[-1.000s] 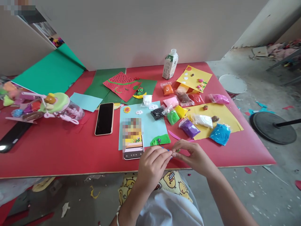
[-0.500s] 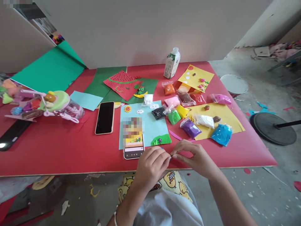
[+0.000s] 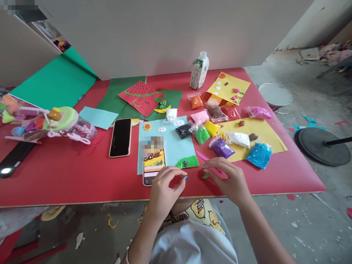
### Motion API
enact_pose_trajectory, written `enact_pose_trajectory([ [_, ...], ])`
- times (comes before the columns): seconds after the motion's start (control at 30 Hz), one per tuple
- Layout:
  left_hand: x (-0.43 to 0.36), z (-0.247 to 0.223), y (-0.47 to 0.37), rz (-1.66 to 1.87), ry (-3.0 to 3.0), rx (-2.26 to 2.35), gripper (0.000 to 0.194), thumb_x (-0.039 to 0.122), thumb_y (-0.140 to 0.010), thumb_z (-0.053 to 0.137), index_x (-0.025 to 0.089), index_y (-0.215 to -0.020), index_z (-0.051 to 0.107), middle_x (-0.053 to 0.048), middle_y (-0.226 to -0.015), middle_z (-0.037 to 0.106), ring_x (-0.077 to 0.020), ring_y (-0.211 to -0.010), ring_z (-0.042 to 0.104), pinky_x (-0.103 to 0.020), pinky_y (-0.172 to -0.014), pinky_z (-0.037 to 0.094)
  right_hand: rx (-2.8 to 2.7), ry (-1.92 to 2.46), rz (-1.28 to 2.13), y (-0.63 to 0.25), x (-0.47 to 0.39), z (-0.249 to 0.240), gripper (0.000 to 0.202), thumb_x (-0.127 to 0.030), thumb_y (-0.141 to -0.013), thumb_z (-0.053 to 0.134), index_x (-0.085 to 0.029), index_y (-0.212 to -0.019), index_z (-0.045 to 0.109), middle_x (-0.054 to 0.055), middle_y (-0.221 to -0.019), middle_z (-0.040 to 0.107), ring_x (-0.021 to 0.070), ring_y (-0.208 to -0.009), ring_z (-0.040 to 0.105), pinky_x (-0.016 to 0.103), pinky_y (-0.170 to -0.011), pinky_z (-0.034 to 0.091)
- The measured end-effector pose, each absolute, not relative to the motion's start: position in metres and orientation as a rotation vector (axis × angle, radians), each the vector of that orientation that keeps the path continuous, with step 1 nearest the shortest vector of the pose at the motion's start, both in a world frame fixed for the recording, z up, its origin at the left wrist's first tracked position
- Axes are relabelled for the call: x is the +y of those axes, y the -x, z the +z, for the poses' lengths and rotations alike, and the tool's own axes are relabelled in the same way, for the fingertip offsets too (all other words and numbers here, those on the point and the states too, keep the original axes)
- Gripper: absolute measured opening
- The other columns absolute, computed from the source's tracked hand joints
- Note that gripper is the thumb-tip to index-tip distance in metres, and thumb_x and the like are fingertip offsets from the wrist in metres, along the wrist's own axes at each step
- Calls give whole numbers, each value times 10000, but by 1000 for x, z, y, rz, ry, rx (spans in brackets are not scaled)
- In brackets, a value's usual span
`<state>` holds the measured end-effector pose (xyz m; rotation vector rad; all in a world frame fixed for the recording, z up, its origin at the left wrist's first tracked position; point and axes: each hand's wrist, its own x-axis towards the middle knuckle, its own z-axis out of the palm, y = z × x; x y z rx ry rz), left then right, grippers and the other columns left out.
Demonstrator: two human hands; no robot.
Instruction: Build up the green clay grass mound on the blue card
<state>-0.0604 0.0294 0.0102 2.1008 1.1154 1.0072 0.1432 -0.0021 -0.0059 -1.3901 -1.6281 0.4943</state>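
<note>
My left hand (image 3: 167, 187) is closed in a pinch on a small piece of blue clay (image 3: 186, 179), above the red table's front edge. To its right, my right hand (image 3: 227, 179) has thumb and forefinger nearly together; whether anything sits between them is too small to make out. Below those fingertips is a small green clay piece (image 3: 205, 176). A pink strip-like tool (image 3: 202, 156) lies partly behind my right hand. Ahead is a light blue sheet (image 3: 176, 143) bearing a clay sun (image 3: 147, 126), clouds (image 3: 161, 129) and a green clay patch with a purple flower (image 3: 188, 161).
A lit phone (image 3: 154, 168) overlaps the blue sheet, and a dark phone (image 3: 120, 137) lies left of it. Several clay bags, including a purple one (image 3: 222, 147) and a blue one (image 3: 259, 155), spread to the right. A carton bottle (image 3: 199, 71) stands at the back.
My hands have come apart from where their fingertips met. The left hand moved left with the blue clay; the right hand rose slightly, uncovering the green piece. The view shifted a little.
</note>
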Motion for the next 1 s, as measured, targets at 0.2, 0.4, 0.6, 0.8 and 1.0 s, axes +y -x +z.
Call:
enact_pose_trajectory([
  [0.2,32,14,57,1008,-2170,1112,135,92,-832,539,205,-832,612,-6,-776,659,-135,-761,640,-261,-692,540,-1611,1357,474,-135,-1,-13,119,-182,-880,594,-254,-878,688,41,-803,722,198,-761,696,333,-671,594],
  [0.4,33,13,55,981,-2212,1129,98,122,-857,576,204,-849,630,-9,-783,673,-137,-772,648,-264,-710,548,-1611,1163,521,-127,-3,-11,136,-135,-858,600,-250,-887,666,47,-862,749,201,-822,725,340,-717,611],
  [0.6,34,10,51,1123,-2257,1144,73,153,-862,627,203,-879,677,-10,-789,705,-128,-739,662,-261,-700,561,-1625,1086,530,-120,-7,-12,174,-89,-847,597,-233,-929,650,65,-931,759,199,-878,727,345,-772,613],
  [0.8,32,9,48,1206,-2301,1134,118,111,-838,648,196,-910,688,-11,-806,719,-124,-739,673,-257,-707,572,-1580,1076,600,-120,-7,-11,180,-82,-842,602,-233,-932,643,63,-944,757,195,-901,722,342,-785,612],
  [1.0,30,9,49,1223,-2339,1127,126,84,-834,620,189,-897,652,-14,-793,701,-123,-744,665,-257,-714,565,-1534,1100,641,-121,-11,-10,179,-78,-851,589,-233,-930,628,78,-1013,754,199,-953,714,356,-820,607],
])
